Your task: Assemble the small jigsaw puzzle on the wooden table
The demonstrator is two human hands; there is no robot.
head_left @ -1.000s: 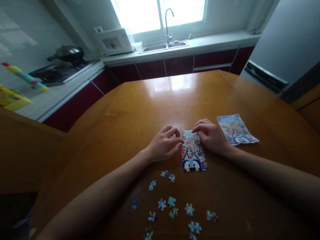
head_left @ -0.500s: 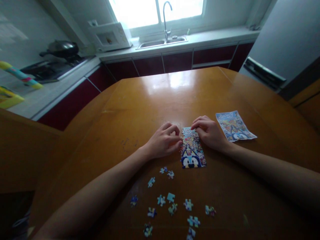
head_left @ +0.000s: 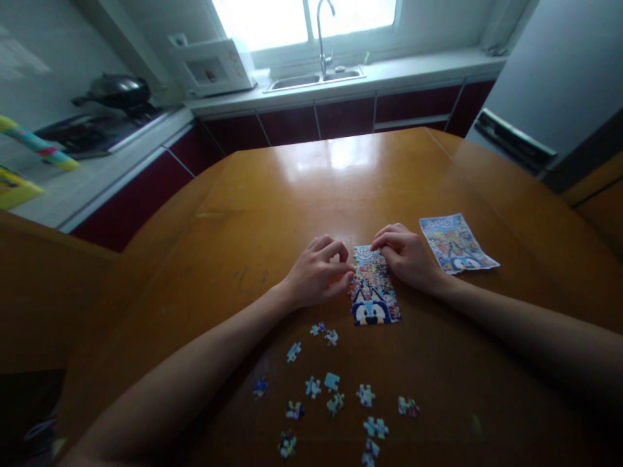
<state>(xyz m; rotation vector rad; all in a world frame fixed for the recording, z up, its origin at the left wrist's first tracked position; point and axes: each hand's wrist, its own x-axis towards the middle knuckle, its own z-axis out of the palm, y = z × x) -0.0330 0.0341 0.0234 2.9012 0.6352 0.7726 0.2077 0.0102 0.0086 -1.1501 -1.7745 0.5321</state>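
Observation:
A partly assembled jigsaw puzzle [head_left: 372, 292] lies flat on the wooden table, with a blue cartoon dog face at its near end. My left hand [head_left: 321, 272] rests at the puzzle's left edge, fingers curled and thumb and fingertips closed against that edge; whether a loose piece is between them is hidden. At the far right corner, my right hand [head_left: 403, 256] has its curled fingertips pressed on the puzzle. Several loose puzzle pieces [head_left: 332, 381] are scattered nearer to me. To the right of my right hand lies a creased picture sheet [head_left: 457, 243] showing the same dog.
The wooden table [head_left: 302, 201] has rounded far corners. Beyond it run a counter with a sink [head_left: 296, 82], a faucet and a microwave [head_left: 214, 68]. A dark pan [head_left: 117, 91] sits on the stove at left. A grey refrigerator [head_left: 564, 84] stands at right.
The view has shifted very slightly. Both hands stay at the puzzle's edges, and the loose pieces lie where they were.

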